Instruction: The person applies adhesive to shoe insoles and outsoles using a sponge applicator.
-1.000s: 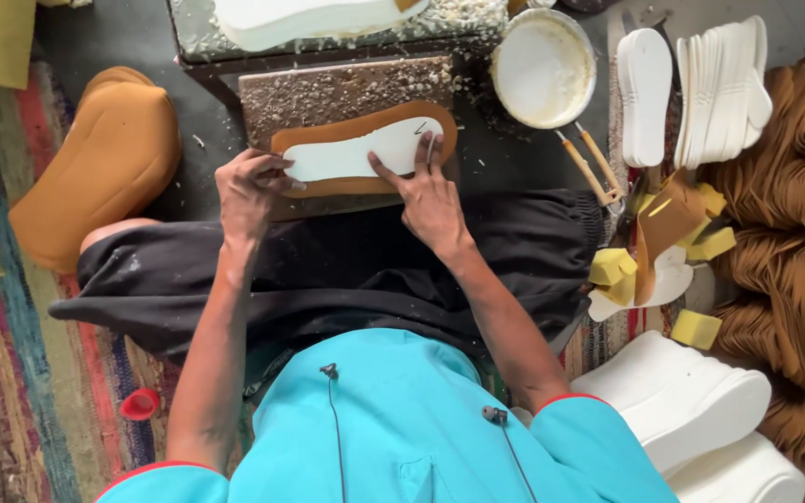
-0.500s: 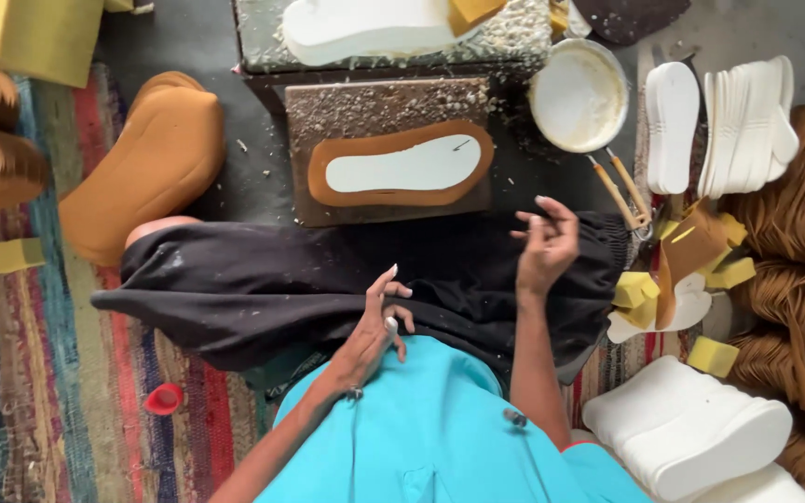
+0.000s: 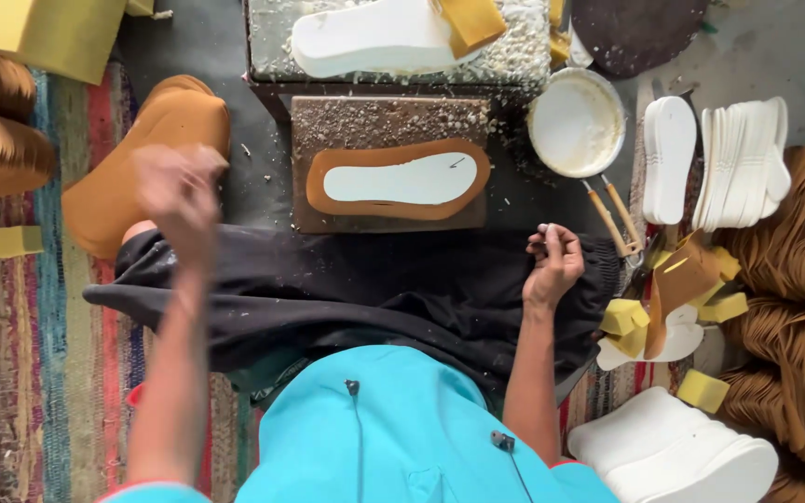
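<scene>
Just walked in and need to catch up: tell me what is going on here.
A person sits on the floor at a low work block. On it lies a brown sole piece with a white insole on top; neither hand touches it. The left hand is raised and blurred over a tan shoe form. The right hand rests loosely curled on the black cloth over the lap, near two brushes and a white bowl.
</scene>
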